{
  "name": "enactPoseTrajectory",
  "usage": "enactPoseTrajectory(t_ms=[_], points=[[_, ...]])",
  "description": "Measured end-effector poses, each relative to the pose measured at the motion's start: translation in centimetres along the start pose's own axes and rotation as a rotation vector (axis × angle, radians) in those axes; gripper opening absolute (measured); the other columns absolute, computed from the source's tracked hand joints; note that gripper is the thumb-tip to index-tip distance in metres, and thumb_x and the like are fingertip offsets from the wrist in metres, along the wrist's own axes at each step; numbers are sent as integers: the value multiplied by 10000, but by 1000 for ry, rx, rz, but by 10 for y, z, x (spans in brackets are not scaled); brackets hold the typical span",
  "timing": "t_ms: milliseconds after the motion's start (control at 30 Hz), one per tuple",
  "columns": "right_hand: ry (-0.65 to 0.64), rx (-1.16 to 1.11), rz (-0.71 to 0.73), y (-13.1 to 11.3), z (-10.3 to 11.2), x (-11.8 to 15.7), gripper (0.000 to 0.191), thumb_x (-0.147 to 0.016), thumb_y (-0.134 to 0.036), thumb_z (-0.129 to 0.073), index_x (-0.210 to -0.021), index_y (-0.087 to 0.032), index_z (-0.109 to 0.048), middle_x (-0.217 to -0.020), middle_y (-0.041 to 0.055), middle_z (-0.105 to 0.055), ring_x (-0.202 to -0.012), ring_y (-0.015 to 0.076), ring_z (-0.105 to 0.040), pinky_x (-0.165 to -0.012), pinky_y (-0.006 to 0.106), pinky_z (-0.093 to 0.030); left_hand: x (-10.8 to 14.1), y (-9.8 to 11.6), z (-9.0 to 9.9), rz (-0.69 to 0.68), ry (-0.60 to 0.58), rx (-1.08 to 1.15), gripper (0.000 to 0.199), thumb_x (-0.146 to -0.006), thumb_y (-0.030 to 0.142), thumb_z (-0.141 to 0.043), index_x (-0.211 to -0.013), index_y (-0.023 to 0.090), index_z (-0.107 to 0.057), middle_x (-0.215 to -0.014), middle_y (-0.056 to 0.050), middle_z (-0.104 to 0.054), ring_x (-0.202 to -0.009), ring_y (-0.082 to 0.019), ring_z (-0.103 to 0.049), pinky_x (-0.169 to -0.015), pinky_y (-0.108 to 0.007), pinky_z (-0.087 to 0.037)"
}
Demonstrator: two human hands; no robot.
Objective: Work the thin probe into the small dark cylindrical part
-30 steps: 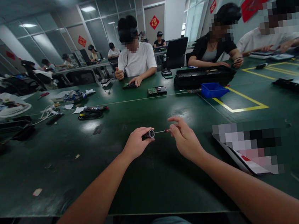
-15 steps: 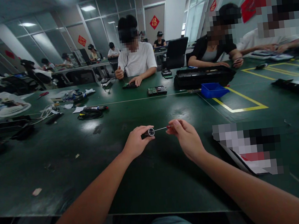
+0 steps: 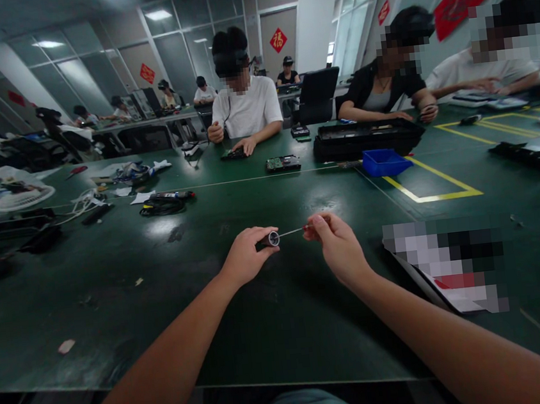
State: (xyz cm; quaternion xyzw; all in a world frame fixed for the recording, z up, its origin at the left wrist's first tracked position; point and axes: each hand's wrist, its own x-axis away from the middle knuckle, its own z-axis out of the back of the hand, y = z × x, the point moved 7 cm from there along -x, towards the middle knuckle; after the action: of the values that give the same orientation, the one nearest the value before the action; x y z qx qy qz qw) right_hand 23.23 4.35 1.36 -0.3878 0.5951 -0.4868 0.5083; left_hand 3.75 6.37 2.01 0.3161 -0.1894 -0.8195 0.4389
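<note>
Between thumb and fingers, my left hand [image 3: 248,256] holds a short dark cylinder [image 3: 272,238] with a pale metal ring at its open end, which faces right. My right hand [image 3: 339,246] pinches a thin screwdriver-like tool with a bit of red at its grip. The tool's slim metal shaft [image 3: 292,232] points left, and its tip reaches the cylinder's ringed end. How far the tip goes in is too small to tell. Both hands are above the green table [image 3: 283,329].
A pixelated booklet or packet [image 3: 444,273] lies right of my right forearm. Farther back are a coiled black cable [image 3: 166,203], a circuit board device [image 3: 283,162], a blue bin [image 3: 384,162] and a long black housing [image 3: 367,140]. People sit across the table.
My right hand has shifted very slightly right and up, with a little more of the metal shaft showing. My left hand and the cylinder look nearly still.
</note>
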Motion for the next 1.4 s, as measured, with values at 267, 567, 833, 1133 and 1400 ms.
enactPoseTrajectory(t_ms=[267, 567, 833, 1133, 1400], points=[[-60, 300, 115, -25, -4, 6, 324, -946, -493, -536, -887, -196, -651, -706, 16, -665, -664, 173, -628, -643, 303, -476, 0, 4, 2, 0, -10, -15, 380, -828, 199, -756, -1198, 238, -686, -1153, -31, -713, -1074, -224, -620, -970, -392, -455], [-129, 398, 214, -31, -7, 11, 212, -959, -385, -527, -937, -216, -654, -685, -12, -625, -597, 148, -570, -559, 273, -399, 1, -2, 0, 25, -16, -6, 386, -834, 212, -752, -1212, 250, -681, -1165, -29, -707, -1095, -224, -613, -990, -395, -450], [-146, 406, 182, -26, -7, 11, 328, -1002, -436, -426, -924, -230, -669, -644, -12, -569, -603, 164, -556, -591, 303, -407, 1, 0, 0, 27, -35, -11, 366, -839, 215, -745, -1199, 246, -688, -1144, -31, -713, -1066, -226, -622, -970, -392, -464], [-83, -53, 19, -5, -6, 1, 217, -895, -416, -608, -952, -208, -635, -815, 17, -648, -758, 175, -615, -753, 346, -498, 1, -4, 2, 36, 0, -5, 405, -830, 216, -754, -1224, 260, -675, -1151, -28, -713, -1082, -230, -614, -970, -401, -459], [6, -451, -260, 12, -4, -4, 255, -811, -451, -703, -796, -201, -654, -699, -7, -605, -618, 139, -555, -732, 352, -542, -3, 4, 3, -37, 43, 1, 413, -831, 201, -757, -1231, 251, -668, -1182, -30, -703, -1117, -216, -598, -1000, -397, -448]])
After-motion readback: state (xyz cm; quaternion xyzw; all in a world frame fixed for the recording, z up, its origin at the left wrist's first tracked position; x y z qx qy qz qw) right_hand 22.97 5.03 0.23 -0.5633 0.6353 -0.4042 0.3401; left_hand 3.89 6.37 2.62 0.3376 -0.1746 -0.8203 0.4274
